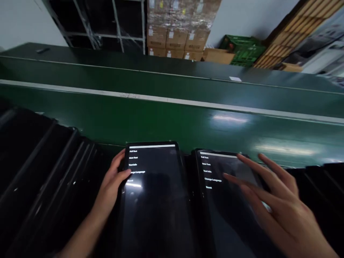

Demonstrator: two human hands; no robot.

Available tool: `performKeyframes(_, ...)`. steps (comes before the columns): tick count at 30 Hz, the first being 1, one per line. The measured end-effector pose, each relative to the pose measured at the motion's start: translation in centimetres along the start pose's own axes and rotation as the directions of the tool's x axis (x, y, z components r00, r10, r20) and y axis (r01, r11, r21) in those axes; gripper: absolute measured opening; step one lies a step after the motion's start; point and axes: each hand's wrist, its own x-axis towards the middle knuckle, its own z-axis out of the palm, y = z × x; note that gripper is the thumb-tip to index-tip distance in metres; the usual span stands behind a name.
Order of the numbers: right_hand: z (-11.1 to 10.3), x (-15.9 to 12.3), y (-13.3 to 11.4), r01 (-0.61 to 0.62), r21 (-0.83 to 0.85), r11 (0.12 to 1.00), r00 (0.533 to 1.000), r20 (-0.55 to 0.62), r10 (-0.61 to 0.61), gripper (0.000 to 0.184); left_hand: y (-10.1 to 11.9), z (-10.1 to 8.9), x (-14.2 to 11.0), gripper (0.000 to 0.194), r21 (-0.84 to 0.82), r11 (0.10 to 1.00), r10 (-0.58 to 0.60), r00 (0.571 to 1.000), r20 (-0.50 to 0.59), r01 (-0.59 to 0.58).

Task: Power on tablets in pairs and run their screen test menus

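Two black tablets with lit screens lean side by side in front of me, each showing a short white text menu. My left hand (111, 184) grips the left tablet (156, 200) by its left edge, thumb over the front and fingers at the side. Over the right tablet (223, 211), my right hand (279, 200) has its fingers spread. Its index fingertip is at the screen beside the "Change Language" line; whether it touches the glass I cannot tell. The hand covers the right part of that screen.
Rows of dark flat devices stand at the left (34, 172) and the right (319, 186). Behind runs a green work surface (150, 118) with a pale strip across it. Wrapped cartons (177, 37), a green crate (247, 52) and stacked wooden pallets (292, 36) are farther back.
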Motion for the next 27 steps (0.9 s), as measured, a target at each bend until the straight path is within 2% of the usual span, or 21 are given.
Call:
performKeyframes(3, -0.4, -1.0, 0.8, -0.017, 0.011, 1.0, 1.0, -0.019, 0.017, 0.03, 0.7, 0.8, 0.4, 0.06, -0.04, 0.996, -0.076, 0.997, -0.009, 0.076)
performKeyframes(6, -0.6, -1.9, 1.3, -0.024, 0.036, 0.999, 1.0, -0.001, 0.024, 0.032, 1.3, 1.5, 0.7, 0.065, -0.005, 0.988, -0.155, 0.987, -0.044, 0.155)
performKeyframes(8, -0.9, -2.1, 1.4, -0.02, 0.049, 0.999, 1.0, 0.0, 0.02, 0.033, 1.5, 1.7, 0.7, 0.066, 0.025, 0.986, -0.163, 0.984, -0.07, 0.165)
performKeyframes(13, -1.7, -1.6, 0.6, -0.027, 0.036, 0.999, 1.0, -0.005, 0.027, 0.03, 0.6, 0.9, 1.1, 0.06, -0.011, 0.994, -0.109, 0.989, -0.096, 0.108)
performKeyframes(16, -1.7, -1.3, 0.2, -0.02, 0.033, 0.999, 1.0, 0.006, 0.02, 0.031, -0.3, 0.1, 1.5, 0.057, -0.035, 0.998, -0.052, 0.996, -0.068, 0.049)
performKeyframes(20, -1.2, -1.2, -0.2, 0.009, 0.037, 0.999, 0.998, 0.062, -0.011, 0.035, -0.9, -0.2, 1.9, 0.051, 0.021, 0.999, 0.033, 0.998, -0.056, -0.032)
performKeyframes(27, -0.9, -0.6, -1.3, 0.059, 0.063, 0.996, 0.978, 0.196, -0.071, 0.035, -0.8, -0.2, 1.7, 0.05, 0.037, 0.999, 0.022, 0.998, -0.067, -0.02)
